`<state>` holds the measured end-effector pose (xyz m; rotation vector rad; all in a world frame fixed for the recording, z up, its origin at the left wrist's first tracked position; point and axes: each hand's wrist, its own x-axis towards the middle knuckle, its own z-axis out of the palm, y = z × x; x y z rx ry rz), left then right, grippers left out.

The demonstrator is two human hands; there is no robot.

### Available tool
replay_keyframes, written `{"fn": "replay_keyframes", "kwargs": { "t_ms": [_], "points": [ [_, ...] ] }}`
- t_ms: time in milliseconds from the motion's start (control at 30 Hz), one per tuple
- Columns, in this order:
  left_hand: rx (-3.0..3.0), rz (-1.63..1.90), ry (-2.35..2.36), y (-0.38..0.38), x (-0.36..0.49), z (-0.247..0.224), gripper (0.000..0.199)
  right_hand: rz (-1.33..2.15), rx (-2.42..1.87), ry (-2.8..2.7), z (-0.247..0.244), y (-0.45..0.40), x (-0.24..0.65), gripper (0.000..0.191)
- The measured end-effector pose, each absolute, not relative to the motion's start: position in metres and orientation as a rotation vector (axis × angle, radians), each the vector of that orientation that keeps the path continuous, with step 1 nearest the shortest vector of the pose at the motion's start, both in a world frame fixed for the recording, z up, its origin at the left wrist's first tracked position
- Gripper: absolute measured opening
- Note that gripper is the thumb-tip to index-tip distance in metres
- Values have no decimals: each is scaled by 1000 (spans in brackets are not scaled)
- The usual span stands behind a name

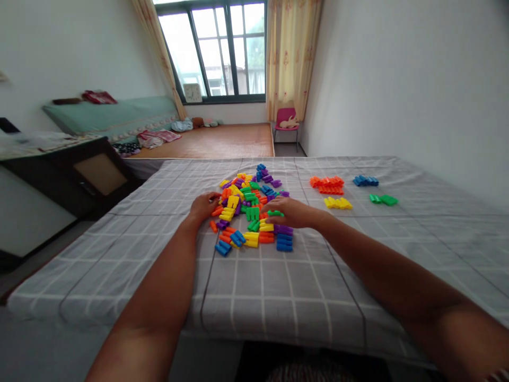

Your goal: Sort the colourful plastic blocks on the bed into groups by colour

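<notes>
A heap of plastic building blocks (pixel 252 214) in yellow, orange, green, blue and purple lies mid-table. Each block looks like a short row of joined tubes. At the heap's left edge, my left hand (pixel 204 207) rests with bent fingers slightly apart, beside orange and yellow blocks; its fingertips are partly hidden. Over the right side reaches my right hand (pixel 292 212), its fingers stretched out and the thumb apart. A green block (pixel 275 213) shows between its fingers and thumb, not visibly gripped. Blue blocks (pixel 284 242) lie just below that hand.
Right of the heap are separate groups: orange blocks (pixel 326 185), yellow blocks (pixel 338 203), blue blocks (pixel 366 181) and green blocks (pixel 384 200). A grey checked cloth (pixel 278 297) covers the table. Beyond stand a bed (pixel 234 139), a pink chair (pixel 286 115) and a dark cabinet (pixel 93 178).
</notes>
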<state>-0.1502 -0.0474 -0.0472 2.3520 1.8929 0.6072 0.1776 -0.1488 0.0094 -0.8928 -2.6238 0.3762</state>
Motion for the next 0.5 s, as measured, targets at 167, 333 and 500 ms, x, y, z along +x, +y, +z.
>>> {"fn": "replay_keyframes", "kwargs": {
  "t_ms": [167,333,500],
  "points": [
    [2348,576,1898,-48,-150,-45,36,333,-941,-2695,-2,-159,161,30],
    [2332,568,1873,-44,-151,-47,35,283,-1007,-2707,-5,-160,166,35],
    [2344,556,1895,-45,-151,-46,36,185,-1256,-2619,7,-153,184,34]
  ]
}}
